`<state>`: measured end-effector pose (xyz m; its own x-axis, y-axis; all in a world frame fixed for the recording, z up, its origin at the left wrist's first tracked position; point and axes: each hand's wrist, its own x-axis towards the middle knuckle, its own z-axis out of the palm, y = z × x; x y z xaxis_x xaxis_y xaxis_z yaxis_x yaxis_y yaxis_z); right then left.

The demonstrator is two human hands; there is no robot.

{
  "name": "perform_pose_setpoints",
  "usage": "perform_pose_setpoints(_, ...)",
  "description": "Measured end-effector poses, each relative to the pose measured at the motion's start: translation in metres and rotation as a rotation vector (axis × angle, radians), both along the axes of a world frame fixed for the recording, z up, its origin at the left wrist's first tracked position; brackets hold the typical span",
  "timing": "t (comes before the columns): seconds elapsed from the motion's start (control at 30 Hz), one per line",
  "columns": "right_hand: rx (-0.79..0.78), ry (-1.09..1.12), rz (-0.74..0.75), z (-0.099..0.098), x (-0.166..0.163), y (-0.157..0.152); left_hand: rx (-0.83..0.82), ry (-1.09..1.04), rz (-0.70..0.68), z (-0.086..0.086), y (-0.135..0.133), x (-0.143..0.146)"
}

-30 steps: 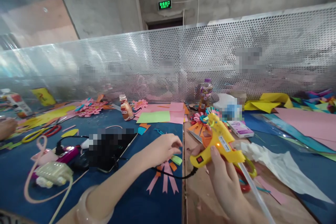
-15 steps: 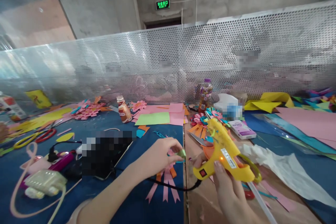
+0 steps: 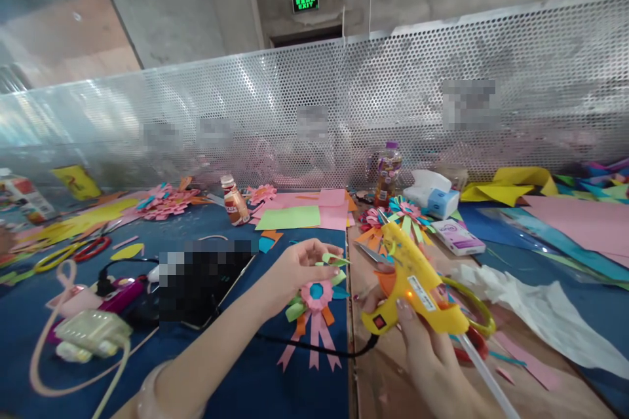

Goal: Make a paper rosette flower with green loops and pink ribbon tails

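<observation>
Glue gun [image 3: 417, 283] and paper flower [image 3: 317, 296]
Left hand [image 3: 295, 265] pinches a green strip [image 3: 335, 260] just above the flower on the table [image 3: 295, 396]; right hand [image 3: 422, 347] grips the lit gun; hot tip could burn close fingers.

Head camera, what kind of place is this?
Likely a shared craft workshop: the right hand holds a glue gun, the left hand a green paper loop, and paper flowers and coloured sheets lie across the table.
</observation>
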<state>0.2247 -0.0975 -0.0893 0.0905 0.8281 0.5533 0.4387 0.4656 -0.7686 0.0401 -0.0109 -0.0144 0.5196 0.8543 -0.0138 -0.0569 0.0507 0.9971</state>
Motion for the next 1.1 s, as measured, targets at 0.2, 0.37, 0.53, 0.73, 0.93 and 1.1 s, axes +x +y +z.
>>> perform_pose_setpoints(0.2,-0.136,0.102,-0.049,-0.01,-0.004,-0.004,-0.087,-0.232,-0.047,-0.008,0.001,0.002)
perform_pose_setpoints(0.37,-0.192,0.07,0.092,-0.02,0.0,-0.005,-0.188,-0.343,-0.073,-0.016,0.004,0.001)
perform_pose_setpoints(0.53,-0.247,0.108,0.108,-0.012,-0.002,-0.007,-0.282,-0.384,-0.035,-0.017,0.006,-0.001)
perform_pose_setpoints(0.73,-0.249,0.141,0.117,-0.005,-0.005,-0.005,-0.362,-0.391,0.128,-0.011,0.01,-0.002)
perform_pose_setpoints(0.93,-0.222,0.129,0.161,-0.011,-0.002,-0.002,-0.336,-0.353,0.166,-0.006,0.013,-0.005)
perform_pose_setpoints(1.1,-0.209,0.138,0.158,-0.007,-0.005,-0.003,-0.243,-0.327,0.125,-0.012,0.013,-0.006)
